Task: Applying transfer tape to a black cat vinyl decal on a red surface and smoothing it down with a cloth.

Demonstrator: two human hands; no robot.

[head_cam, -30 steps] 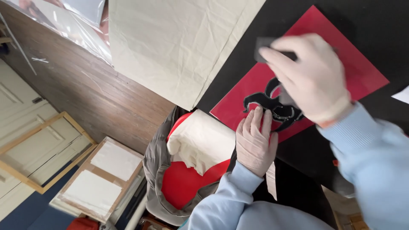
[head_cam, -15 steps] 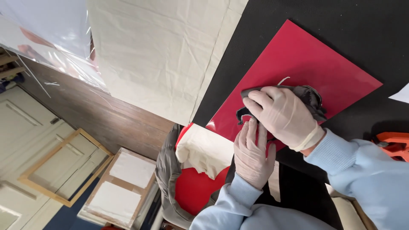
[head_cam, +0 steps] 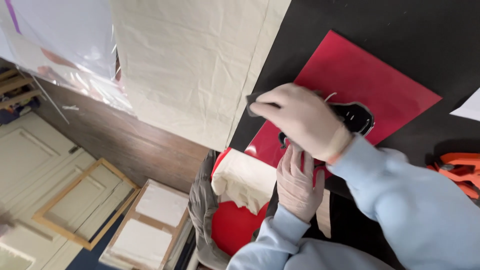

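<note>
A red sheet [head_cam: 360, 75] lies on a black table top [head_cam: 400, 25]. On it sits a black cut-out shape with a pale outline [head_cam: 359, 117]. My right hand [head_cam: 300, 120], gloved, is shut on a small dark grey pad [head_cam: 254, 101] at the sheet's left edge, partly over the shape. My left hand [head_cam: 297, 182], also gloved, lies flat with its fingers apart on the sheet's near corner. Both arms wear light blue sleeves. The hands hide part of the black shape.
A cream cloth [head_cam: 200, 65] covers the table left of the black top. Orange clamps [head_cam: 462, 172] lie at the right edge, with a white paper corner [head_cam: 470, 107] above them. Below the table are a red seat with a white cloth [head_cam: 242, 180] and wooden frames [head_cam: 85, 205] on the floor.
My right hand has slid the dark pad leftward across the red sheet, from over the black shape to the sheet's left edge. My left hand stays flat on the near corner.
</note>
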